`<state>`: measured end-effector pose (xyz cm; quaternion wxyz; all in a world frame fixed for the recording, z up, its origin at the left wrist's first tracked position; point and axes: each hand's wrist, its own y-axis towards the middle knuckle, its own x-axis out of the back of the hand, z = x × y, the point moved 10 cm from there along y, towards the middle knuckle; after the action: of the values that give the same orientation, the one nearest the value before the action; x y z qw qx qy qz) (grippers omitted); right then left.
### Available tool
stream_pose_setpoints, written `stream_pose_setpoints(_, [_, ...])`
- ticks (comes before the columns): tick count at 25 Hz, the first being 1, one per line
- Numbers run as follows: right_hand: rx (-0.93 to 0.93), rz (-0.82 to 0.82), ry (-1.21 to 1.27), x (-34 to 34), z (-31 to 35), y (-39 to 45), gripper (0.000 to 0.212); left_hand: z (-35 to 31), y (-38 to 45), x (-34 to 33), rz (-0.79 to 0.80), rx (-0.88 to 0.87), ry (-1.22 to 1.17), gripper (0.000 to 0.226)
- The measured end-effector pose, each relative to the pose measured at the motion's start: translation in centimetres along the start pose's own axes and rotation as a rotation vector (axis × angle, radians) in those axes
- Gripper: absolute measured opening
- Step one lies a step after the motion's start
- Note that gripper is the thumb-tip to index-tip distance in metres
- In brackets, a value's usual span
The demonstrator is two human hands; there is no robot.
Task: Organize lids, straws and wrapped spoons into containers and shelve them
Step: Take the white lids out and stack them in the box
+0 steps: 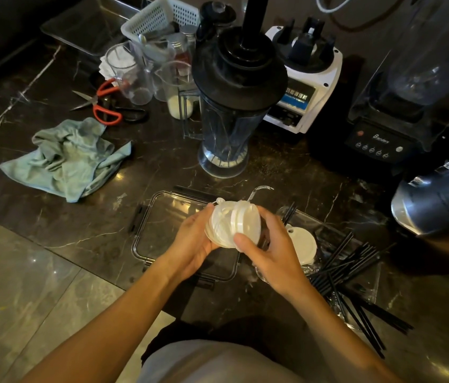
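Both hands are wrapped round a stack of lids (pixel 231 225) — left hand (pixel 193 244) cupping from the side, right hand (pixel 270 252) with thumb clamped on the front. Clear container (pixel 146 239) sits right under them, straws (pixel 350 266) just to the right.

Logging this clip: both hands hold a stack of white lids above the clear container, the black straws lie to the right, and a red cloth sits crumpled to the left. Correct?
Not quite. The head view shows the crumpled cloth is light blue-green, not red; red only appears on the scissors handles. The left hand and right hand do hold the lids above the clear container, with straws at right.
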<state>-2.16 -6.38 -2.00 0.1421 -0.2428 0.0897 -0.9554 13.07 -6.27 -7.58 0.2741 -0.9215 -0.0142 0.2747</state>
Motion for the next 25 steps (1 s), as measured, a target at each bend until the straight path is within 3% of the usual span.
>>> stream_pose_setpoints(5, [0.035,-0.018,-0.043,0.6,-0.4,-0.5,0.086,0.1,0.4,-0.3,-0.02,-0.023,0.059,0.045])
stream_pose_setpoints(15, [0.236,-0.09,-0.397,0.8,1.2,-1.4,0.103,-0.2,0.6,-0.7,-0.088,-0.055,0.025,0.042])
stream_pose_setpoints(19, [0.208,-0.06,-0.437,0.8,0.9,-1.6,0.103,0.0,0.7,-1.4,0.007,-0.025,-0.015,0.054])
stream_pose_setpoints(25, [0.093,-0.046,-0.373,1.5,0.2,-1.6,0.102,-0.2,1.1,-1.8,0.017,-0.067,0.037,0.036])
